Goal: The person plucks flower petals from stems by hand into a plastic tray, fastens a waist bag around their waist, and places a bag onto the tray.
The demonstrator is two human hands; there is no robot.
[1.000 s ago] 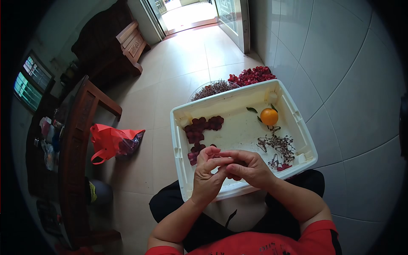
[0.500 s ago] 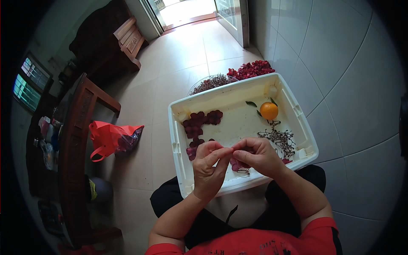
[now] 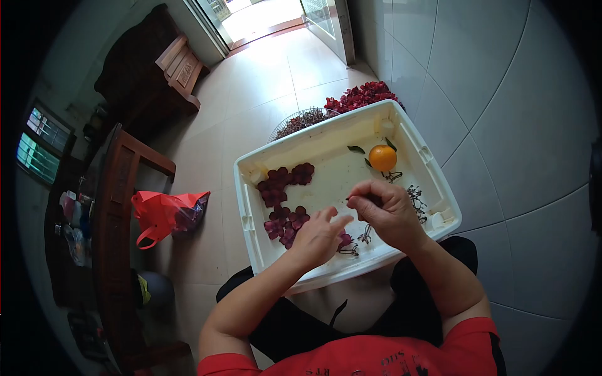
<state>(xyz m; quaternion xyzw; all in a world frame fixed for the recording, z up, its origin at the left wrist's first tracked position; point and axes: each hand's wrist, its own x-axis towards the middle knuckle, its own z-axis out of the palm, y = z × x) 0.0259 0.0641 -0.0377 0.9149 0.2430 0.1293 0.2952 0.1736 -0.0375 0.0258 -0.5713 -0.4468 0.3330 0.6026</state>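
Observation:
My left hand hovers over the front middle of a white plastic tub, its fingers apart and nothing visible in them. Dark red flowers lie flat along the tub's left side, some just beyond these fingers. To the right, my right hand is closed in a pinch; a tiny dark speck shows at its fingertips, too small to name. Thin brown stems lie in the tub beside that hand, partly hidden by it. Below and between both hands are a pinkish-red flower and a few loose stems.
An orange with green leaves sits in the tub's far right. Behind the tub are a basket of stems and a heap of red flowers. A red bag stands left, beside a wooden table.
My hands have come apart from a shared pinch. The left has moved down and opened; the right has risen slightly, still pinched. The view has shifted a little.

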